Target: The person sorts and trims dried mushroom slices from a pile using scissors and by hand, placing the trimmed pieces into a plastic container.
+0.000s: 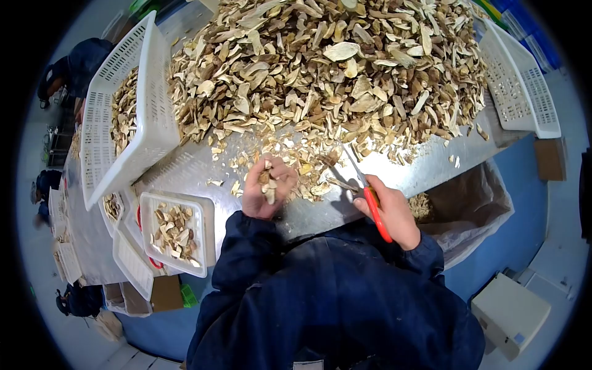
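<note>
My left hand [253,200] is palm up near the table's front edge, its fingers curled round several pieces of dried mushroom [268,188]. In my right hand [398,216] is a pair of scissors [377,216] with red handles, its metal blades pointing away from me over the table. A long dried mushroom slice [341,184] shows by the right thumb and forefinger; whether the hand grips it I cannot tell. Small mushroom scraps [302,163] lie between and beyond both hands. Behind them rises a big heap of dried mushroom slices [333,80].
A shallow white tray [200,237] of cut pieces stands left of me. White perforated baskets stand at the left [145,123] and right [530,92] of the metal table [185,176]. A lined bin [475,203] sits below right. Other people work along the far left.
</note>
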Tool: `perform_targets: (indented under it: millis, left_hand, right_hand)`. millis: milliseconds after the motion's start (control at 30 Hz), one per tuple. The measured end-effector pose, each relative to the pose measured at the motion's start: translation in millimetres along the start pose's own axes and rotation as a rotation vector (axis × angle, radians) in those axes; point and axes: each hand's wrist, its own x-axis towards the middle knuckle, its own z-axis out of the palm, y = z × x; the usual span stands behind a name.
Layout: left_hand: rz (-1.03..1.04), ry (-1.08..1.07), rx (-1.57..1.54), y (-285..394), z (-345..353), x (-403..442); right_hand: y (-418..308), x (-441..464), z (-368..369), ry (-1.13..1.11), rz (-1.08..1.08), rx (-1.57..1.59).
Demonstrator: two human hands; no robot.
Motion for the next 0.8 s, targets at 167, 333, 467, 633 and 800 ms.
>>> perform_targets:
  millis: [167, 333, 467, 633, 800]
  left_hand:
    - [0.117, 0.042, 0.023, 25, -12, -9]
    - [0.152, -0.040, -0.055, 36, -7, -12]
    - [0.020, -0.047, -0.258, 35, -5, -11]
    - [-0.121, -0.032, -0.138, 27, -21, 7]
    - [0.024, 0.242, 1.354, 14, 33, 35]
  right_hand:
    - [-5, 3, 1, -0.082, -0.162, -0.206]
    - [-17, 9, 37, -0.218, -0.576, -0.254]
    - [-22, 15, 54, -0.169, -0.678, -0.301]
    - [-26, 18, 48, -0.311, -0.497, -0.294]
    - [-19, 11, 23, -0.220, -0.328, -0.275]
